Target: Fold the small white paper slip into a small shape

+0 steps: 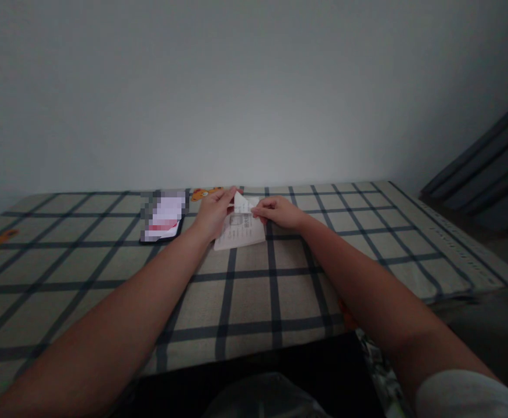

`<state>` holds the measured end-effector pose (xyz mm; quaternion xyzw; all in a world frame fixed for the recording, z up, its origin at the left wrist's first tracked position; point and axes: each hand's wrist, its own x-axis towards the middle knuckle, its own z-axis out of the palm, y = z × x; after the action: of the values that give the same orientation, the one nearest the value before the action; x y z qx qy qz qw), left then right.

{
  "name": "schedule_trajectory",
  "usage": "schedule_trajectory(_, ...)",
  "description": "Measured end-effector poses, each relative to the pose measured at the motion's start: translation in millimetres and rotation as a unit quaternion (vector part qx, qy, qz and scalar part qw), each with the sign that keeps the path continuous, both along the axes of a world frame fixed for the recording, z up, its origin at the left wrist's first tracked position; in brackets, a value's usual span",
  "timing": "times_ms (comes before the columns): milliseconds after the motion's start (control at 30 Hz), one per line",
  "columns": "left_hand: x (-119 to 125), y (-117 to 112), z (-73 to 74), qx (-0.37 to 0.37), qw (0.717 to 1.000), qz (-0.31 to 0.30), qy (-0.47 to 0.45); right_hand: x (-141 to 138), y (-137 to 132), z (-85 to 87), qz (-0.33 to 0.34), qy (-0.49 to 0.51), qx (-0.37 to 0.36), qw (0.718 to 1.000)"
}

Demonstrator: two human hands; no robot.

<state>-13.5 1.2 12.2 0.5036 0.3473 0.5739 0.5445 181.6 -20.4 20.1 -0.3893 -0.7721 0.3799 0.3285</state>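
A sheet of printed white paper lies partly on the checked cloth, its top folded over into a pointed flap. My left hand holds the paper's left side, the fingers closed along its upper edge. On the other side, my right hand pinches the folded flap at its right corner between thumb and fingers. Black print and a small framed picture show on the lower part of the sheet. Some of my left fingers are hidden behind the paper.
A checked tablecloth with orange bear prints covers the table. Left of my hands lies a phone, its screen lit and blurred out. A pale wall stands right behind the table. Dark curtain folds hang at the right.
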Motion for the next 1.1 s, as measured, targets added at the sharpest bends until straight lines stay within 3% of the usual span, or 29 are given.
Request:
schedule_trajectory(200,0,0,-4.2,-0.019,0.996,-0.061,0.061,2,4,-3.0,-0.082,0.031,0.027,0.996)
schedule_trajectory(600,-1,4,-12.6,0.003,0.989,-0.128,0.073,0,7,-2.5,-0.077,0.107,0.010,0.991)
schedule_trajectory(833,0,3,-9.3,-0.016,0.994,-0.091,0.059,0,13,-11.9,-0.056,0.158,-0.035,0.985)
schedule_trajectory(1100,2,-3,-5.5,-0.047,0.992,-0.104,0.052,-1,15,-15.6,-0.068,0.150,-0.023,0.986)
